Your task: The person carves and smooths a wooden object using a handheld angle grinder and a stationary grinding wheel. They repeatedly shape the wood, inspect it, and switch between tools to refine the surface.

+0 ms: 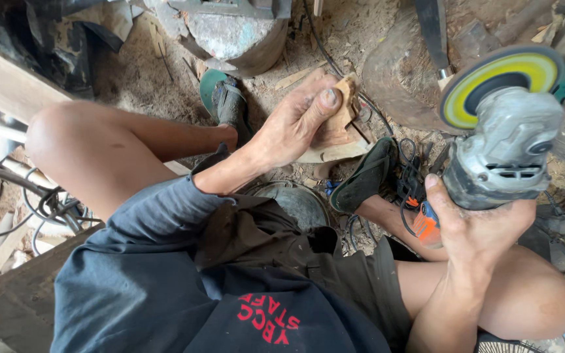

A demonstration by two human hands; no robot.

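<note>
Left hand reaches forward over the knees, fingers wrapped round a small wood piece: pale, rough-cut, irregular, dusty. Thumb pressed on its top face.

Right hand clenched on an angle grinder, held up at the right, apart from the wood. Grinder body: grey cast metal, ribbed, with an orange patch near the palm. Its disc is round, yellow-green with a dark centre, tilted toward the camera.

Person seated low, bare knees apart, dark blue sleeve, dark shorts. Green sandals on both feet.

Floor: packed dirt under sawdust and wood chips. Black cables tangled by the right foot. Round grey metal block stands beyond the wood; planks at left.
</note>
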